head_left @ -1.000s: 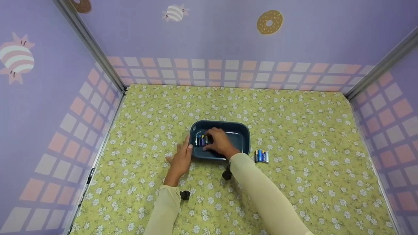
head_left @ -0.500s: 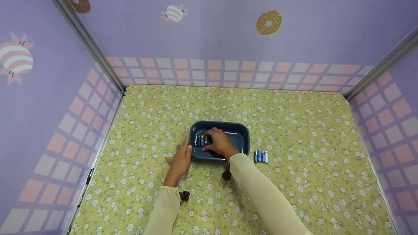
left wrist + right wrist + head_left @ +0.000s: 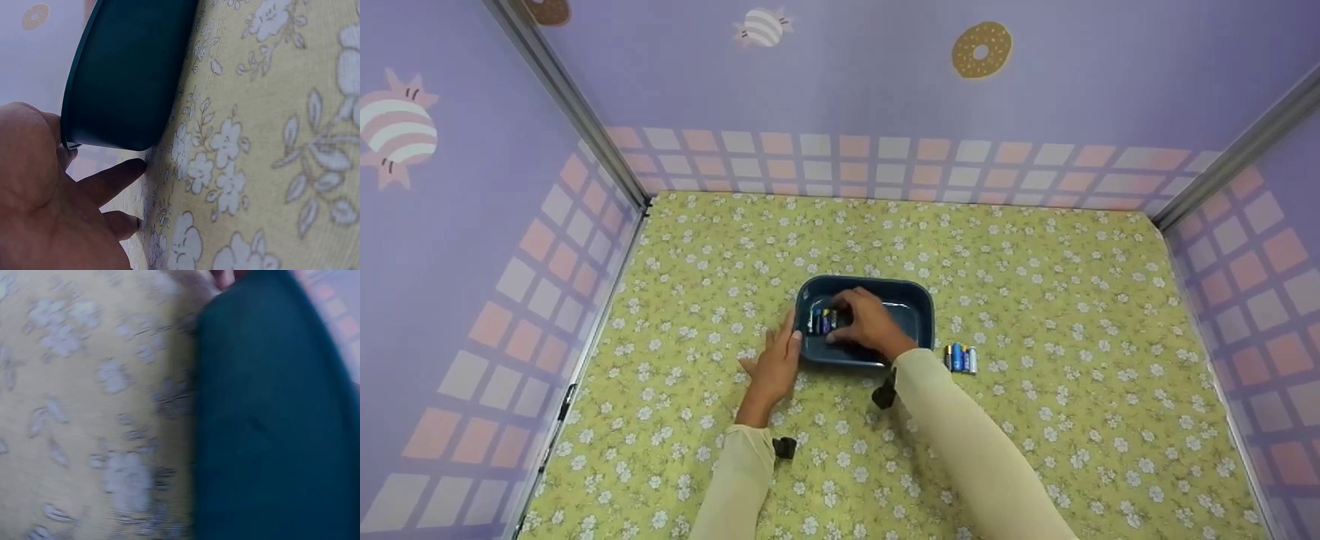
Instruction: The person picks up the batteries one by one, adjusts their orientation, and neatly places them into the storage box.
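The left hand is laid, fingers spread, against the tray. One battery row is already set on the surface; inside, another row is aligned, seemingly left to be finished by the right hand, whose grip cannot be told.

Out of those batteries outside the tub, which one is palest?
The whitish battery at the right end of the row, farthest from the tub; the other batteries there look darker, mostly black or blue.

Dark teal basin, multicoloured batteries (one mostly blue), white-flowered yellow-green cloth, cream sleeves, purple wall.
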A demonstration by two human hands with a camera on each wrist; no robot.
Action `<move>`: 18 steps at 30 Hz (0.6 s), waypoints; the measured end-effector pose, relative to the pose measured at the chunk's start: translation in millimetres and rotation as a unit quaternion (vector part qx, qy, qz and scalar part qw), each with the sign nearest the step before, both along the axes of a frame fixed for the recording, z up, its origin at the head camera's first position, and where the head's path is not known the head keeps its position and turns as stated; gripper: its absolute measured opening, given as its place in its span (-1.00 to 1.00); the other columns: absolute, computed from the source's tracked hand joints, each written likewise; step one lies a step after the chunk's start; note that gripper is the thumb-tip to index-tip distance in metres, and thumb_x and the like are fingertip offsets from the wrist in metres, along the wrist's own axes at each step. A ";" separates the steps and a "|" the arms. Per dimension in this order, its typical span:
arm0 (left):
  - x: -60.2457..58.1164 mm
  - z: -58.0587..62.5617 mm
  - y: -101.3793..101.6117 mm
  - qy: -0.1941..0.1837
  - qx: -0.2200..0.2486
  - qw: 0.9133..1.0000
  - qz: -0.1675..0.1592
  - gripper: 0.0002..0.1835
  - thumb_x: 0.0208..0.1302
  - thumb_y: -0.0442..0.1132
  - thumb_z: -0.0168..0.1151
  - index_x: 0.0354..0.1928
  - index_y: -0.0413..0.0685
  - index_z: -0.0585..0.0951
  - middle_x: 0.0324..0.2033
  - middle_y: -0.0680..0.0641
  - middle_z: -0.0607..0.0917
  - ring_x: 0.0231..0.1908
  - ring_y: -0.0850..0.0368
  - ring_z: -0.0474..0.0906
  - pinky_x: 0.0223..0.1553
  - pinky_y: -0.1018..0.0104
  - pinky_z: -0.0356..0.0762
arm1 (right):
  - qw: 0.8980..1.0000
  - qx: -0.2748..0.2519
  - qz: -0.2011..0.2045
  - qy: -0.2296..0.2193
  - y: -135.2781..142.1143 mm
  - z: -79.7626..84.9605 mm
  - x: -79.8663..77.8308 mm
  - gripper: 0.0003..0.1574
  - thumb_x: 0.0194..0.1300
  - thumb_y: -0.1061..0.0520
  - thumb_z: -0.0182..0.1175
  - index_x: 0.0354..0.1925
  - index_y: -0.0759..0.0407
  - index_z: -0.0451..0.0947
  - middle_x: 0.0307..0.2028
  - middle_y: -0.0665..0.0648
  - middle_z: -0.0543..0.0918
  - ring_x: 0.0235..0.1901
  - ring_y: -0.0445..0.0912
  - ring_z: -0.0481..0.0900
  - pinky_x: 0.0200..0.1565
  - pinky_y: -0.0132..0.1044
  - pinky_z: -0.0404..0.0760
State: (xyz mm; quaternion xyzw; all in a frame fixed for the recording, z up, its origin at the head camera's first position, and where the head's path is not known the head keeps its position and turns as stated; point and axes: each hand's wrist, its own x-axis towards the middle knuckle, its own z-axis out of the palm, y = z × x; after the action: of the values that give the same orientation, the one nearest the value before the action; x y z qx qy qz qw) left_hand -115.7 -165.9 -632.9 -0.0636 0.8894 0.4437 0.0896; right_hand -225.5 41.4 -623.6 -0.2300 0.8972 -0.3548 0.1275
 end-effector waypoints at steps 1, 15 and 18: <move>-0.7 0.7 0.1 -0.002 0.000 1.000 0.001 -0.37 0.65 0.23 -0.37 0.65 0.44 -0.10 0.59 0.00 0.15 0.62 -0.26 -0.22 0.24 -0.64 -0.76 | 1.000 -0.010 -0.006 -0.006 2.6 5.0 -1.0 -0.14 0.05 -0.11 0.62 0.26 0.12 0.55 0.09 0.17 0.61 0.06 0.05 0.59 0.15 0.00 0.60; -0.4 3.1 1.8 -0.009 -0.003 1.000 0.001 -0.33 0.61 0.31 -0.41 0.65 0.44 -0.11 0.61 0.05 0.09 0.62 -0.21 -0.23 0.26 -0.60 -0.78 | 0.994 -0.070 -0.053 0.069 116.0 80.1 -7.7 -0.18 0.12 -0.05 0.58 0.28 0.15 0.54 0.11 0.24 0.64 0.04 0.22 0.63 0.06 0.12 0.63; -0.4 3.0 1.4 -0.010 -0.006 1.000 0.002 -0.33 0.62 0.30 -0.42 0.65 0.42 -0.12 0.61 0.04 0.08 0.62 -0.22 -0.24 0.25 -0.61 -0.79 | 0.992 -0.051 -0.066 0.090 144.4 84.1 -1.2 -0.17 0.14 -0.09 0.56 0.31 0.09 0.52 0.11 0.20 0.63 0.03 0.13 0.62 0.04 0.11 0.63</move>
State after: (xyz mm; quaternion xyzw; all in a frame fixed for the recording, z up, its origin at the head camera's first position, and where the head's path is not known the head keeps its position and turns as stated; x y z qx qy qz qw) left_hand -116.1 -164.6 -629.9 -0.0701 0.8910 0.4378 0.0972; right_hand -226.7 185.8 -539.5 -0.2076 0.8989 -0.3857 0.0101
